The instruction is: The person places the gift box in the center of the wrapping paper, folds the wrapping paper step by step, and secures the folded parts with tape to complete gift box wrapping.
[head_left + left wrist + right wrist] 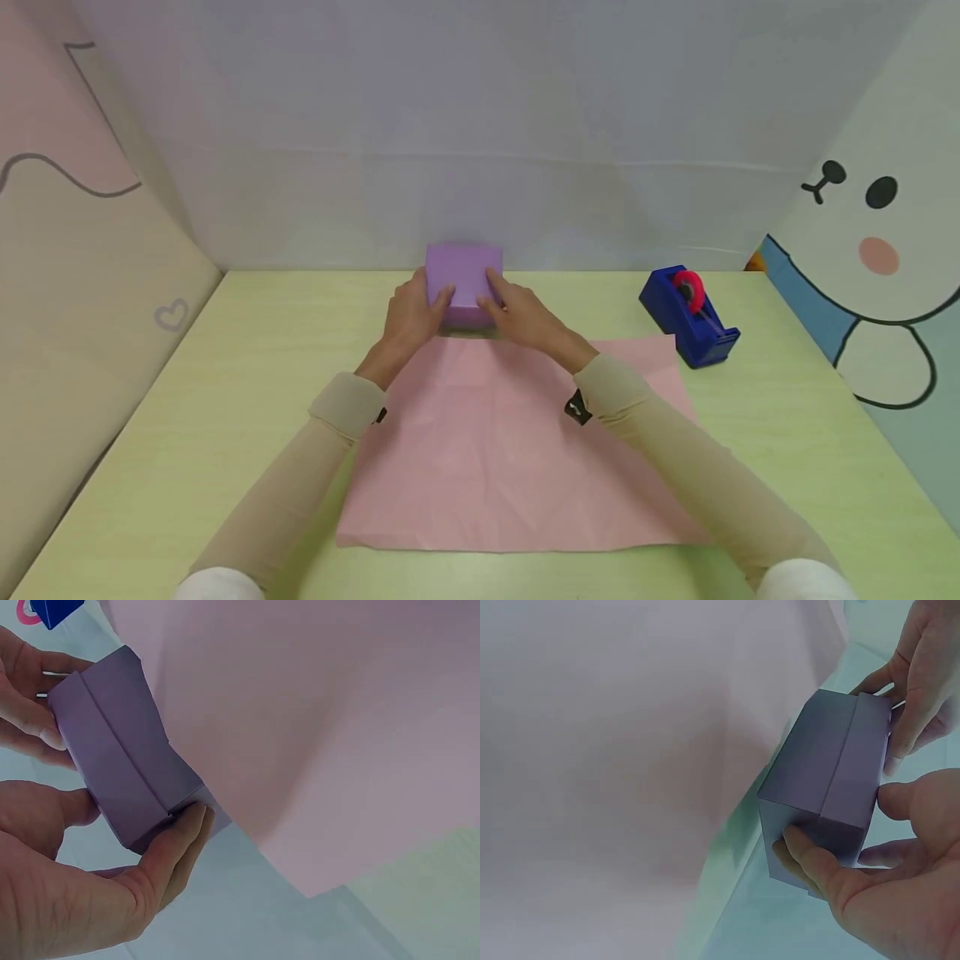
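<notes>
Two hands hold a purple box by its sides.
The left hand grips the left side, thumb and fingers curled round it; the right hand grips the right side likewise; the box is at the far part of the table, just beyond the pink paper; a blue tape dispenser stands to the right, near the paper's far corner.

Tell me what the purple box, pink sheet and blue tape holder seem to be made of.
Purple box: probably stiff card, slightly shiny, with crisp edges and flat sides.
Pink sheet: likely paper, matte, with faint creases.
Blue tape holder: probably hard plastic, smooth, judging by its evenly coloured, moulded-looking body.
</notes>
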{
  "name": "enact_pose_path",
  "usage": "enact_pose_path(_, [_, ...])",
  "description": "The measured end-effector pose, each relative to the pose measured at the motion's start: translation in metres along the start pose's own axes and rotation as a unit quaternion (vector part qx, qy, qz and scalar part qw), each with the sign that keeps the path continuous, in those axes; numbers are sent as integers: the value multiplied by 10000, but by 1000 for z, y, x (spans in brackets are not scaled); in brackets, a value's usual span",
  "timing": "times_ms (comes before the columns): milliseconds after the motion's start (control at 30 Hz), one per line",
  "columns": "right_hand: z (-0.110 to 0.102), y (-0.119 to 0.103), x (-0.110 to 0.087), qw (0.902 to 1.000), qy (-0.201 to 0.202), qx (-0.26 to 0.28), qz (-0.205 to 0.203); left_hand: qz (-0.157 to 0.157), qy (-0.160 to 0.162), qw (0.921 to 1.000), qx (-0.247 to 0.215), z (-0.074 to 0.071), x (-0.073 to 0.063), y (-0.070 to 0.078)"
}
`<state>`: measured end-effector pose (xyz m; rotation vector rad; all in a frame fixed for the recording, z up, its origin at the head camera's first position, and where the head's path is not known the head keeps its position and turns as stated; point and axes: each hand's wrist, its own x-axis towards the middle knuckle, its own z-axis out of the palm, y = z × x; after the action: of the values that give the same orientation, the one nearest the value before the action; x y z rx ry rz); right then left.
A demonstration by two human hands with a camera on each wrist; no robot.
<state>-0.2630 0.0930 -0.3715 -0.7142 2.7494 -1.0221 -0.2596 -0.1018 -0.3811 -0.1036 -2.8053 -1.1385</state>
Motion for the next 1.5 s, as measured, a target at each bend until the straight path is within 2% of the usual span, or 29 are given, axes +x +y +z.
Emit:
enact_pose_path(200, [-7,0,-6,9999,104,-50,-119,22,-15,9999,-144,1,-3,6])
enact_pose_path(600, [-13,-2,-28,9989,192,-175,-399,277,-94,9988,-399,1,-21,18])
enact_pose_path(900, [-19,3,-43,9988,304,-76,-374,446,-86,9985,-314,5,-32,27])
enact_pose_path(1133, [-21,6,-55,9986,387,-56,-357,701,-123,9972,-227,8,-39,30])
enact_pose_path(1500, [-24,7,-76,9983,510,44,-285,914,-192,9951,-333,12,-54,36])
